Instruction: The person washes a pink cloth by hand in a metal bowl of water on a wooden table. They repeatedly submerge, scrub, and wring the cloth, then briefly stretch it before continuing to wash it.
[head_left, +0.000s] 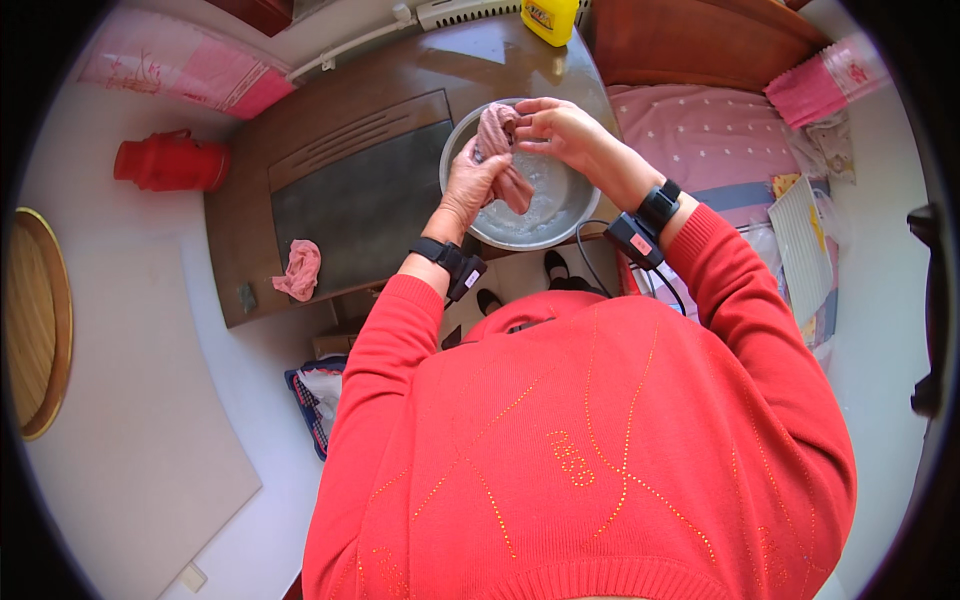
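My left hand (474, 180) grips a wet, bunched dusty-pink cloth (496, 124), possibly a sock. The cloth is held over a round metal basin (444, 176), and one end hangs below my thumb. In the basin is water with suds (551, 191). My right hand (559, 133) is beside the cloth's upper end, fingers spread; whether the fingertips touch it is hard to tell. Both wrists wear black straps with small boxes, and a cable runs from the right one. A second pink cloth (301, 270) lies crumpled on the brown table (360, 75), left of the basin.
A yellow plastic bottle (551, 19) stands at the table's far edge. The red thermos flask (176, 161) is at the left end, and a small dark item (246, 298) lies near the left corner. On the right is a bed with a pink star-patterned cover (697, 135).
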